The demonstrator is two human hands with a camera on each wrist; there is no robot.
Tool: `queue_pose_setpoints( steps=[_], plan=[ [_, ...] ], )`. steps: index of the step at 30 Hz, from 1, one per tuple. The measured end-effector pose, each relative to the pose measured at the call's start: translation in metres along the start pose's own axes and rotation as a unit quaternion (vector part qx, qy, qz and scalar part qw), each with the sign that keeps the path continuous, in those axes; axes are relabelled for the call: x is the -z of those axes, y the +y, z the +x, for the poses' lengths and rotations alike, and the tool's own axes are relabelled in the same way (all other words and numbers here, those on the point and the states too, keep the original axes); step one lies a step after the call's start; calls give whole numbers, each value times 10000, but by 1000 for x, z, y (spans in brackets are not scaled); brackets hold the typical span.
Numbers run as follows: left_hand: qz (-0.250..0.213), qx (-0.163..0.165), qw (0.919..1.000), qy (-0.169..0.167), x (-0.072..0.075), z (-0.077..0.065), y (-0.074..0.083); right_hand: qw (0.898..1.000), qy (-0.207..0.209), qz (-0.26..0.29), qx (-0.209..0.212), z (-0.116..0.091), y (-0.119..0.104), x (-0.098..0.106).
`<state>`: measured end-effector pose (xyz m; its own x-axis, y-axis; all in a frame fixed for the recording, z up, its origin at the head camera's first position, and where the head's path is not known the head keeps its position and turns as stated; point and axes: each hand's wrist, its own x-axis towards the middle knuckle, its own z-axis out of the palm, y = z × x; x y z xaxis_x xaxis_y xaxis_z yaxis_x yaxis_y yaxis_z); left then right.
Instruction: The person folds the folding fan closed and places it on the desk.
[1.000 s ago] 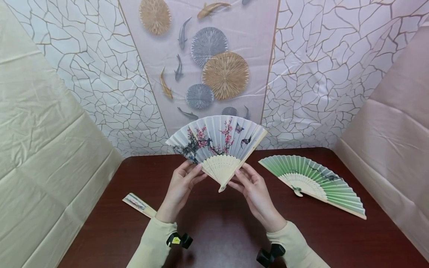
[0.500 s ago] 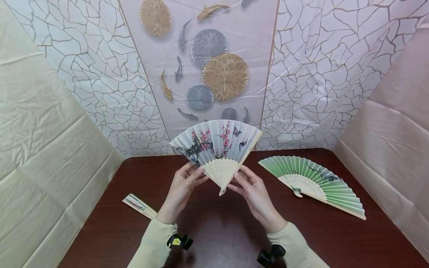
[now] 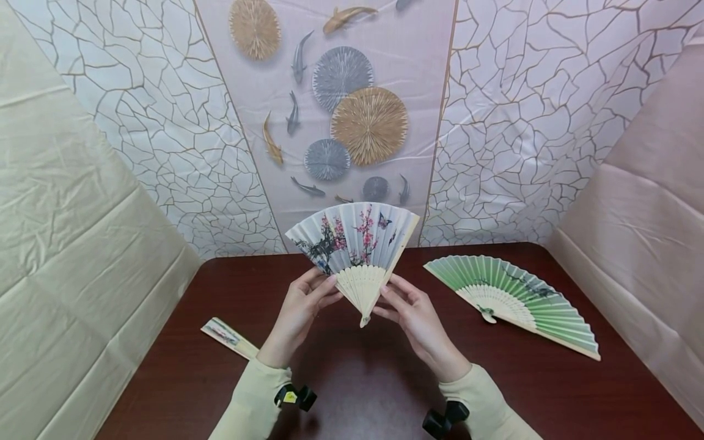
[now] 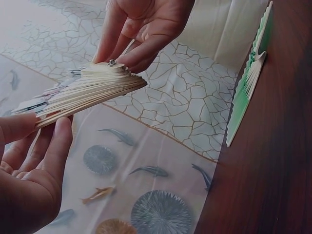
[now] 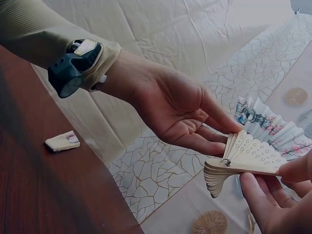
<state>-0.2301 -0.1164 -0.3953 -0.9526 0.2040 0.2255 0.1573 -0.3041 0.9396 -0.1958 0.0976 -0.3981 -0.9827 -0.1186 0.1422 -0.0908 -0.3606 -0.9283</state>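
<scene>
A white folding hand fan (image 3: pixel 357 235), printed with pink blossoms and a butterfly, is held up partly spread, with its pivot end pointing down. My left hand (image 3: pixel 297 313) pinches the left outer rib between thumb and fingers. On the opposite rib, my right hand (image 3: pixel 419 319) grips close to the pale wooden sticks. In the left wrist view the fan (image 4: pixel 92 92) appears edge-on, its sticks stacked and the metal pivot showing. From the right wrist, the pierced sticks of the fan (image 5: pixel 253 153) are visible between both hands.
A green folding fan (image 3: pixel 517 293) lies spread on the dark wooden table (image 3: pixel 363 391) at the right. At the left lies a folded fan (image 3: pixel 228 336), partly hidden by my left wrist. Patterned cloth (image 3: pixel 489 153) hangs behind the table.
The blossom fan has narrowed, its two outer ribs drawing closer together, and it sits slightly lower. My right hand has shifted a little left. The other fans have stayed put.
</scene>
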Motion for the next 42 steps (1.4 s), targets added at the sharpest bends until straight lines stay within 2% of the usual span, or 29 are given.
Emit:
queue_pose_setpoints(
  steps=[16, 25, 42],
  plan=[
    [257, 133, 9994, -178, 2, 0, -1, 9992, -107, -291, -254, 1, 1, 1],
    [239, 225, 9991, -257, 2, -1, -3, 9977, -233, -473, -420, 0, 1, 1],
    [357, 397, 9972, -520, 1, -3, -3, 9952, -454, -734, -460, -2, 3, 0]
  ],
)
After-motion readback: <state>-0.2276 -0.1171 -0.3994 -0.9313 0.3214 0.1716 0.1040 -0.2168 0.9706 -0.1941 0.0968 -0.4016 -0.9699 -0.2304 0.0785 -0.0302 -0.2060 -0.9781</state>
